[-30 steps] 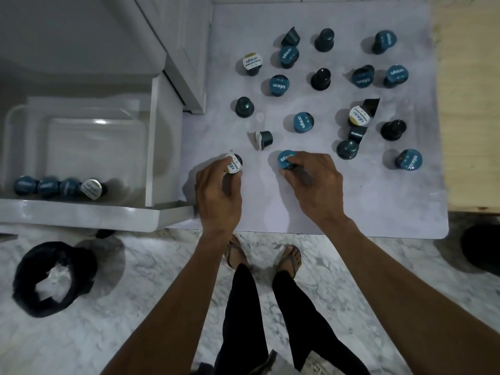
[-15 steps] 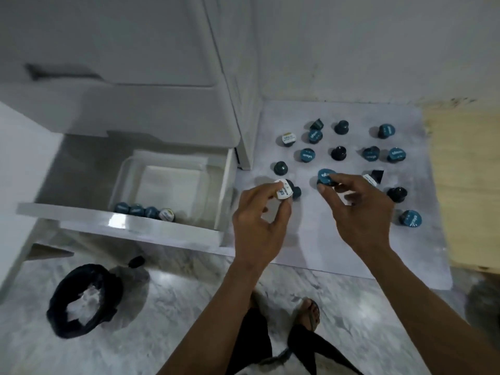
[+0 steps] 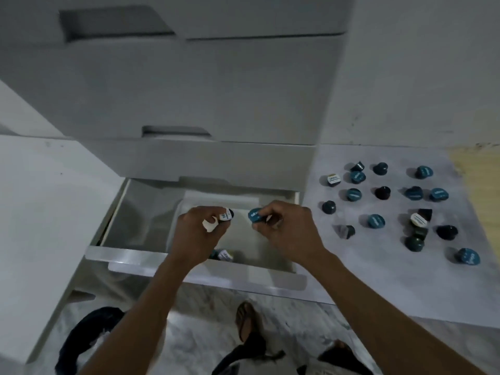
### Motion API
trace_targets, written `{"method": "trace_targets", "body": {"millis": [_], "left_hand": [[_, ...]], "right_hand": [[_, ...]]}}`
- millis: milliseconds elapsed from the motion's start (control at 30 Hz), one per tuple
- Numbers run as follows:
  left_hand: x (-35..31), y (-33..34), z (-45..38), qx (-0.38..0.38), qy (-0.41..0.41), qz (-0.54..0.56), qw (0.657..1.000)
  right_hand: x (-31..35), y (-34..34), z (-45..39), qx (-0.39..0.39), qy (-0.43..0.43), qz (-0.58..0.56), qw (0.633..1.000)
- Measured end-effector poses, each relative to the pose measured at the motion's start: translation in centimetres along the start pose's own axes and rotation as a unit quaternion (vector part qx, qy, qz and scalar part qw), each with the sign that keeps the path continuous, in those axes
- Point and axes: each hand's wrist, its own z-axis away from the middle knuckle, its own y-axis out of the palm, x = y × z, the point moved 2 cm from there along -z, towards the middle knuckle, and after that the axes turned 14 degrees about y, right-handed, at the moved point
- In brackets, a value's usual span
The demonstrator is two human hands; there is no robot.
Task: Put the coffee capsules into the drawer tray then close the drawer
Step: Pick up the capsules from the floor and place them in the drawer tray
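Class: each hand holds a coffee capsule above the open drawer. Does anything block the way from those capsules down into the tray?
Nothing visible does. The left hand pinches a white-lidded capsule and the right hand a blue-lidded capsule, both over the tray in the open drawer.

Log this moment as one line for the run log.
left hand: holds white-lid capsule | right hand: holds blue-lid capsule | both over open drawer

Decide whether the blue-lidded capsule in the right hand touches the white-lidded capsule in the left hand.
Apart. The head view shows the blue-lidded capsule and white-lidded capsule separated by a clear gap of pale drawer tray.
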Motion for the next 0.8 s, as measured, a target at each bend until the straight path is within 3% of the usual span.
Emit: {"method": "trace_targets", "body": {"millis": [200,333,800], "left_hand": [[5.7,1.4,-1.9,0.151,0.034,0.023,0.988],[7.6,3.4,-3.2,0.23,0.01,0.029,0.973],[8.8,5.7,-3.7,0.337,-0.015,0.063,0.939]], "right_hand": [[-1.9,6.5,-2.0,0.06,0.083,0.215,0.971],[-3.0,7.9,-3.1,0.104,0.113,0.289,0.945],[-3.6,8.5,-4.6,0.159,0.104,0.389,0.901]]}}
